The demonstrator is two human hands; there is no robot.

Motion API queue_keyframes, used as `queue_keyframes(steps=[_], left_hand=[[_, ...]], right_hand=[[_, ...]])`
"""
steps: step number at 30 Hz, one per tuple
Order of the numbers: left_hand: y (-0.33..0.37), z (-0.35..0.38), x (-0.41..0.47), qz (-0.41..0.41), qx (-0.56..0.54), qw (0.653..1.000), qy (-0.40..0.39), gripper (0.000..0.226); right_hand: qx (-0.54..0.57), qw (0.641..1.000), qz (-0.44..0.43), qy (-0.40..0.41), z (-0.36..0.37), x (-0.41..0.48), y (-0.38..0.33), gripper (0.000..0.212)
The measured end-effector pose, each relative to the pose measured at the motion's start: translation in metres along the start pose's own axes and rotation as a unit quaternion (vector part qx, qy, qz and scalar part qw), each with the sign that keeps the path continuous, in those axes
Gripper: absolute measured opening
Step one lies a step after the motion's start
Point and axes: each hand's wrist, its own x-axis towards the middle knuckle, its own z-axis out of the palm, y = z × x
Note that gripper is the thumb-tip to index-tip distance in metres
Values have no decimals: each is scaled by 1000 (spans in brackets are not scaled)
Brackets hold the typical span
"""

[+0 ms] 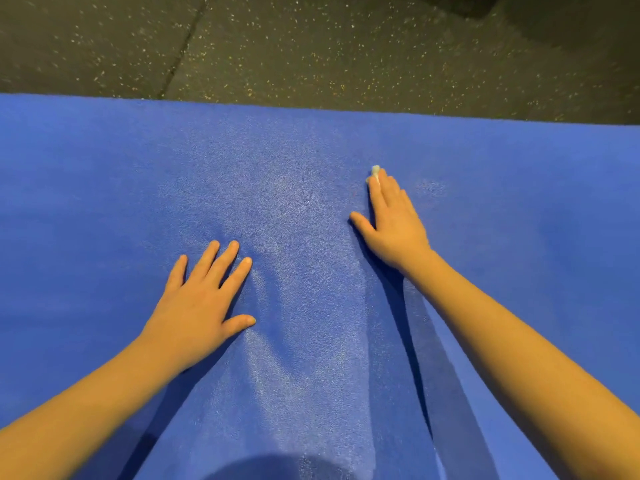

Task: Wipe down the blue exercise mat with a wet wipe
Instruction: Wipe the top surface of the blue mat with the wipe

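The left hand (pixel 204 299) lies flat on the blue mat (pixel 104 185), fingers spread and holding nothing. Farther right, the right hand (pixel 394 220) presses a white wet wipe (pixel 375 173) under straight fingers. Speckled dark floor (pixel 311 46) lies beyond.

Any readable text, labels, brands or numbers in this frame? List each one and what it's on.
None can be read. The blue mat is plain. The wet wipe peeking out from under the right hand shows no print. The speckled floor has no markings.
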Motion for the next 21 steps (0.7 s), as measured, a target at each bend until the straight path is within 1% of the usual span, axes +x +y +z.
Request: queue_keyframes(steps=[1, 2, 5, 6, 7, 9, 10, 11, 13, 14, 15, 16, 17, 19, 20, 21], left_hand=[[0, -1, 0, -1, 2, 1000, 0, 82], [0, -2, 0, -3, 3, 1000, -1, 82], [2, -4, -1, -2, 0, 1000, 1, 81], [2, -4, -1, -1, 0, 1000, 1, 81], [2, -4, -2, 0, 0, 1000, 1, 81], [3, -3, -2, 3, -2, 1000, 2, 81], [3, -4, -2, 2, -1, 1000, 0, 81], [4, -4, -3, 0, 2, 1000, -3, 81], [5, -5, -6, -5, 11, 1000, -13, 80], [6, -5, -9, -7, 17, 1000, -22, 81], [8, -5, -13, -8, 22, 999, -28, 82], [10, -4, -18, -6, 25, 999, -35, 83], [12, -2, -23, 0, 27, 999, -38, 84], [17, 0, -33, 13, 27, 999, -42, 84], [19, 0, -38, 15, 25, 998, -47, 84], [22, 0, -43, 16, 21, 999, -46, 83]], right_hand=[[-11, 1000, -6, 0, -2, -5, 8, 70], [-17, 1000, 11, 11, -5, -6, 18, 67], [24, 993, 115, 27, -10, -13, 19, 67], [39, 992, 117, 22, -8, -20, 8, 70], [44, 994, 95, 11, -3, -31, -3, 74], [19, 999, 30, -18, 5, -57, -14, 77], [1, 1000, 12, -26, 6, -66, -10, 76], [-9, 1000, 18, -24, 4, -69, -1, 73], [-4, 996, 92, 2, -1, -68, 13, 67], [14, 991, 133, 10, -3, -68, 14, 67], [38, 987, 154, 9, -2, -72, 8, 68], [54, 989, 140, 3, 0, -80, -3, 71], [60, 993, 100, -13, 4, -92, -14, 74], [35, 997, 12, -60, 10, -122, -23, 77], [11, 997, -14, -71, 10, -130, -15, 77], [-9, 998, -13, -66, 9, -132, -4, 74]])
